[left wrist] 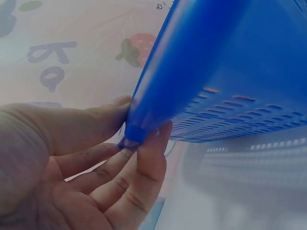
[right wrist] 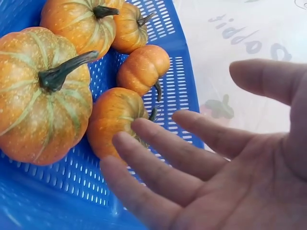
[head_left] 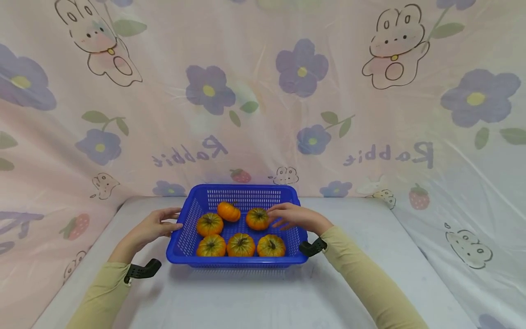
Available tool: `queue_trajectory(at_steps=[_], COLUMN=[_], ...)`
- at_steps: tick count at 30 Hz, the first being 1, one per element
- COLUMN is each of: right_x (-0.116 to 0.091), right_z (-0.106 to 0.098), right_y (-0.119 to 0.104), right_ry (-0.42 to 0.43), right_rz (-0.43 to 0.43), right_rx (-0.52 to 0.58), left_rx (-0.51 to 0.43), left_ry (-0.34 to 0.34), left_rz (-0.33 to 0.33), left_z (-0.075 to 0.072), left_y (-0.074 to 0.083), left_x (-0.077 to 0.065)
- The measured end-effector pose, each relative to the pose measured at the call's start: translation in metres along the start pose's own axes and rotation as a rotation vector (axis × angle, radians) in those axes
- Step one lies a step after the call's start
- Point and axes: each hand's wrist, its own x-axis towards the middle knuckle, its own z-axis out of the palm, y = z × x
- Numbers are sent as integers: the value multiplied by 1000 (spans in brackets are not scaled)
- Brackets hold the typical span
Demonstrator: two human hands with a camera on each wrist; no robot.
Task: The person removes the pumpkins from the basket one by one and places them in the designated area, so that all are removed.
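A blue plastic basket with slotted walls stands on the table, holding several small orange pumpkins with greenish stripes and dark stems. At its left side my left hand grips the rim; in the left wrist view the thumb lies on one side of the basket edge and fingers curl beneath it. My right hand reaches over the right wall, its fingers spread and loosely bent. Nearest to those fingertips is the back right pumpkin; whether they touch it I cannot tell. Nothing is held in that hand.
A white-covered table lies under the basket. Behind and at both sides hangs a pale pink cloth printed with rabbits, purple flowers and strawberries. Each wrist carries a black camera mount.
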Motion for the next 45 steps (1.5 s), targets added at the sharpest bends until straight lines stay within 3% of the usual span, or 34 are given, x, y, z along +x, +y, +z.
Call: queue_trajectory(at_steps=[32,45], right_x=[16,17], right_z=[19,20], right_y=[4,3], right_ry=[-32,-89], right_rz=[174,158], right_rx=[-205,-262], left_rx=[31,2], left_ry=[-9,-20], left_rz=[-3,-12], left_z=[2,2], left_y=[4,3], left_x=[0,0])
